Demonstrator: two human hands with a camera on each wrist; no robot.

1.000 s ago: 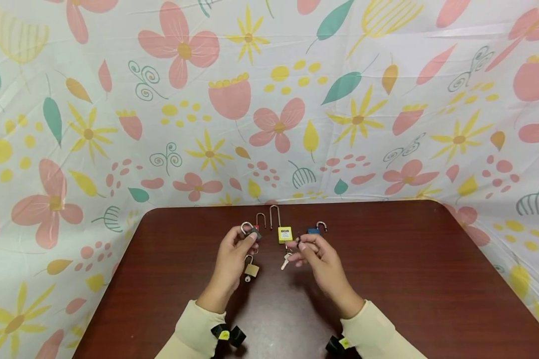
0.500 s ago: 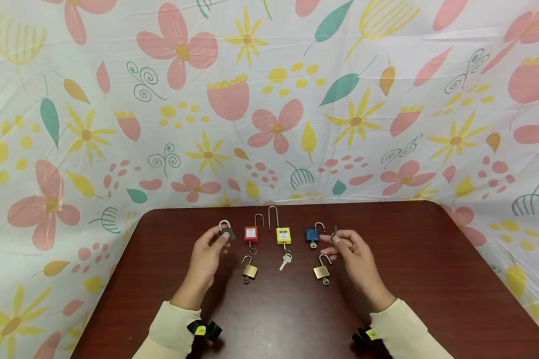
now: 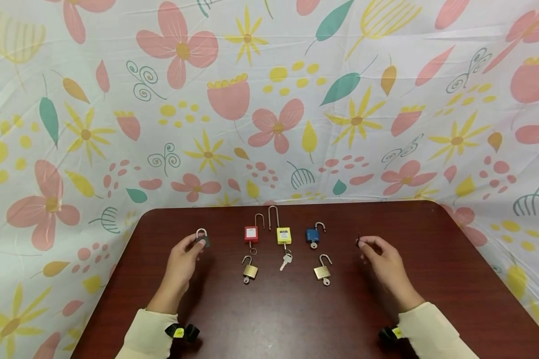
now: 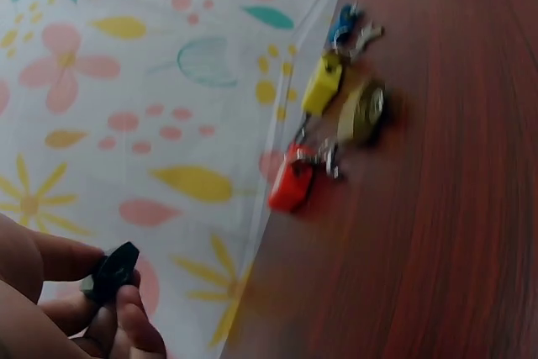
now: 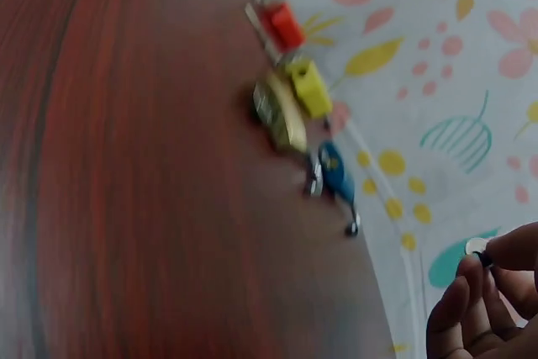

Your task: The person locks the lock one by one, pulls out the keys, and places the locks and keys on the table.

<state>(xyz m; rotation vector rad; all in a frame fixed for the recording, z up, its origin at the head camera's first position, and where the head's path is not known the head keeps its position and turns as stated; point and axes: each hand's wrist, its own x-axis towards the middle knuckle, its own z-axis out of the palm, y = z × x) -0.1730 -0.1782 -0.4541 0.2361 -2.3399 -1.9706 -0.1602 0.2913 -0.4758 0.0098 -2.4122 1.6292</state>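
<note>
At the table's left, my left hand (image 3: pixel 181 263) pinches a dark padlock (image 3: pixel 204 242) between thumb and fingers, its silvery shackle pointing up. In the left wrist view the padlock's dark body (image 4: pixel 113 273) shows among the fingertips. My right hand (image 3: pixel 386 262), over the right side, pinches a small dark and silvery piece (image 3: pixel 358 241) that looks like a key, mostly hidden by the fingers. Between the hands lie a red padlock (image 3: pixel 251 234), a yellow padlock (image 3: pixel 284 235) with a long shackle, a blue padlock (image 3: pixel 312 235) and two brass padlocks (image 3: pixel 250 271), all with shackles open.
The dark red wooden table (image 3: pixel 278 319) ends at a flowered cloth backdrop (image 3: pixel 269 124). A silvery key (image 3: pixel 285 262) hangs from the yellow padlock's ring. Keys also show at the blue and brass padlocks.
Both hands have moved apart, the left one leftward with the dark padlock, the right one rightward with its small piece. The padlocks lying between them have come into full view.
</note>
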